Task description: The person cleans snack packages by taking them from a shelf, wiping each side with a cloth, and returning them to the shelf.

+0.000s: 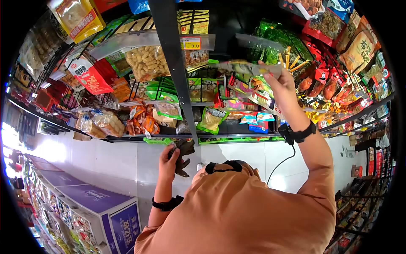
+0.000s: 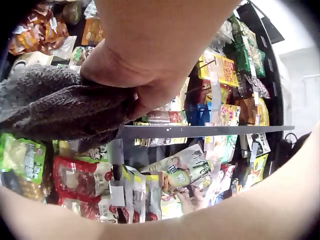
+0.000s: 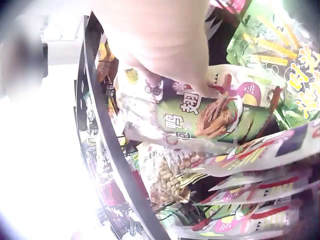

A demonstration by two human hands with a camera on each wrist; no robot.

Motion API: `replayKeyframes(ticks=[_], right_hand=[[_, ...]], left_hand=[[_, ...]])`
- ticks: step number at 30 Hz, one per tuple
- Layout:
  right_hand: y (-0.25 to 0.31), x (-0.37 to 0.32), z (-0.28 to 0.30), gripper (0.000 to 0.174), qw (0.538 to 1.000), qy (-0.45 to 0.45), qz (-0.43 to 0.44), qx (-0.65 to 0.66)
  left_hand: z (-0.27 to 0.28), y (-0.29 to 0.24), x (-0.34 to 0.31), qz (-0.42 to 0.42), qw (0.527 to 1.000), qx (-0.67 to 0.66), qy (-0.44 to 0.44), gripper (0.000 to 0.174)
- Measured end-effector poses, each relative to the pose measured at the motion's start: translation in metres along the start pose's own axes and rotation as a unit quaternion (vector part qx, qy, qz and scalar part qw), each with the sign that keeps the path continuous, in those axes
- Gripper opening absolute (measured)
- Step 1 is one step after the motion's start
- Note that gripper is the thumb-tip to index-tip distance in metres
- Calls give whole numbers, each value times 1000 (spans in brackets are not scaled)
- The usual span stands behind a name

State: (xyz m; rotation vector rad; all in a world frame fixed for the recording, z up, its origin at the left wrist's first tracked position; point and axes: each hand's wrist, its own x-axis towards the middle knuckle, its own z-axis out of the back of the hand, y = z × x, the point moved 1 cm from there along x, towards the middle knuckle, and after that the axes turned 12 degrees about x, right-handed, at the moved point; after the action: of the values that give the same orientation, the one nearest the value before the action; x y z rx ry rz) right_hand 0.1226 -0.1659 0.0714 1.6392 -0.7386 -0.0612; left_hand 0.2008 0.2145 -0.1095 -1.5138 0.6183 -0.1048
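Observation:
My right hand (image 1: 279, 82) is raised at the hanging snack rack and pinches a bag of duck wings (image 3: 217, 117) by its edge. That bag is white and green with a picture of brown meat, and it lies tilted in front of similar hanging bags (image 3: 260, 200). Lower down, in front of the rack's bottom edge, my left hand (image 1: 168, 158) grips a dark grey cloth (image 2: 60, 105). The cloth is bunched, and its loose end hangs below the fingers in the head view.
A black upright post (image 1: 173, 55) divides the rack. Left of it hang peanut bags (image 1: 148, 63); a green bag of snack sticks (image 3: 280, 55) is beside the held bag. A price tag (image 1: 191, 43) sits on a rail. Behind stands a purple display box (image 1: 122, 224).

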Motion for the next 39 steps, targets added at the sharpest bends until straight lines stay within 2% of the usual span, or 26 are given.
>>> replayKeyframes(ticks=[2,3,6,7,9,10,12,14,16,17,19,21,23,24,25,27,28,29,31,32,33,35,36,37,39], right_hand=[[12,-17,-11,26,986,74,85,-122],[13,-26,-13,26,986,73,83,-121],[19,-52,-24,25,948,113,189,-229],[23,-59,-21,24,922,145,231,-274],[24,-76,-23,22,913,149,275,-262],[27,-87,-28,19,902,134,282,-297],[33,-110,-27,21,907,149,278,-279],[40,-131,-35,27,903,146,273,-298],[40,-152,-38,29,914,134,261,-280],[42,-161,-39,29,921,129,252,-268],[52,-171,-40,29,924,140,259,-243],[58,-180,-30,30,926,150,248,-243],[60,-178,-20,28,929,146,255,-225],[58,-179,-11,25,913,143,289,-251],[60,-182,-2,25,911,143,298,-247],[68,-195,18,20,875,150,331,-321],[73,-199,28,18,860,162,343,-343],[83,-203,40,18,859,206,308,-353],[92,-212,57,24,859,237,271,-363],[92,-218,66,31,862,242,261,-362],[97,-221,76,31,861,245,270,-355],[112,-229,98,34,858,267,225,-377],[119,-239,111,50,827,291,166,-451],[122,-243,121,50,826,292,174,-449],[125,-245,141,73,835,279,127,-457]], left_hand=[[-1,-1,-1,10,1000,5,0,20],[-2,-1,-1,11,1000,17,0,21],[-6,1,0,10,1000,20,9,23],[-8,1,1,4,1000,9,16,24],[-10,1,3,4,1000,12,18,25],[-13,1,3,4,1000,9,17,26],[-20,0,5,-4,1000,3,23,26],[-32,-5,4,-9,1000,-3,30,25],[-55,-24,2,-46,988,-30,145,30],[-67,-28,2,-43,988,-29,147,30],[-94,-34,-2,-68,951,-91,289,40],[-116,-31,-7,-43,917,-145,370,55],[-145,-47,-21,-87,897,-147,408,61],[-146,-29,-24,-46,931,-101,347,65],[-156,-43,-34,-54,932,-96,345,65],[-183,-71,-58,49,906,-231,350,63],[-196,-74,-64,29,910,-250,329,61],[-207,-84,-74,44,899,-276,338,63],[-217,-73,-80,86,899,-283,324,64],[-225,-71,-85,73,898,-268,341,63],[-237,-65,-83,69,892,-260,362,62],[-259,-60,-92,85,881,-271,379,57],[-274,-63,-103,99,904,-237,341,59],[-294,-66,-109,112,889,-273,350,56],[-304,-20,-106,31,923,-153,352,51]])
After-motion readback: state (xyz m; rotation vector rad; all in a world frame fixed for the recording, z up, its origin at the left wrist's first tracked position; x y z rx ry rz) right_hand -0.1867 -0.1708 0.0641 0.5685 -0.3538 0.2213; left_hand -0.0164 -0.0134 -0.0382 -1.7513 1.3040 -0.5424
